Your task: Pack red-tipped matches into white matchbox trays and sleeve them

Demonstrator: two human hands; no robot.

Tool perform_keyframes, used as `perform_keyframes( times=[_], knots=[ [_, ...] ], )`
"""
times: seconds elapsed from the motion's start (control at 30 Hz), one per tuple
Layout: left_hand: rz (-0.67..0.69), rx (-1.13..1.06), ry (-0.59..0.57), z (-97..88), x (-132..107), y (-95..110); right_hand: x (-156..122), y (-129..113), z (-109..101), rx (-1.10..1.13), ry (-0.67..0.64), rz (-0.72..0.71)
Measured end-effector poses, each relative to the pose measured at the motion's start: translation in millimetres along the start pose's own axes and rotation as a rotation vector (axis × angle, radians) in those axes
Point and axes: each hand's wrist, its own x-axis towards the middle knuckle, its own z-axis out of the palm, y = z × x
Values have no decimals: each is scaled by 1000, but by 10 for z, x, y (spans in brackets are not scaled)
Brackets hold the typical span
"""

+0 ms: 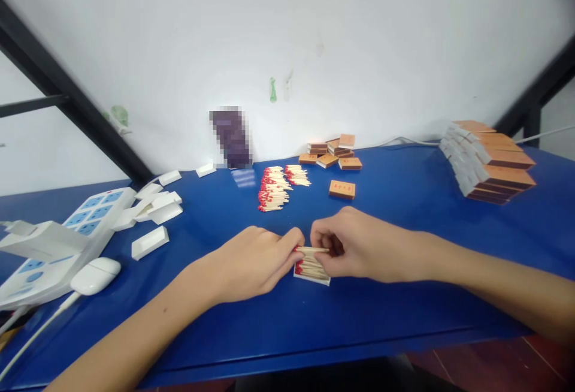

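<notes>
A white matchbox tray (313, 280) filled with red-tipped matches (312, 269) lies on the blue table between my hands. My left hand (256, 260) pinches the red-headed ends of some matches (313, 249) at the tray's far edge. From the other side, my right hand (344, 245) is closed on the plain ends of these same matches. How many are between my fingers I cannot make out. Beyond the hands lies a loose pile of matches (273, 190), red heads to the left. An orange matchbox cover (342, 189) rests behind my right hand.
White trays (150, 243) lie on the left, near a power strip (96, 206) and a white earphone case (96, 276) on a cable. Several matchboxes (339, 147) are heaped by the wall. A big stack of matchboxes (494, 164) stands at the right. A blurred dark object (231, 137) leans on the wall.
</notes>
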Motion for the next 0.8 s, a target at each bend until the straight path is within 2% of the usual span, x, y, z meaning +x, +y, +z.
perform_keyframes(
  times=[0.2, 0.4, 0.57, 0.8],
  knots=[
    [63, -113, -7, 98, 30, -18, -54, -5, 84, 15, -37, 50],
    [25, -192, 122, 95, 40, -70, -39, -34, 134, -1, -20, 59],
    [29, -176, 87, 135, 58, -87, -33, 2, 131, -59, -34, 7],
    [14, -196, 104, 142, 75, -129, -8, 48, 139, -76, 37, -18]
  ],
)
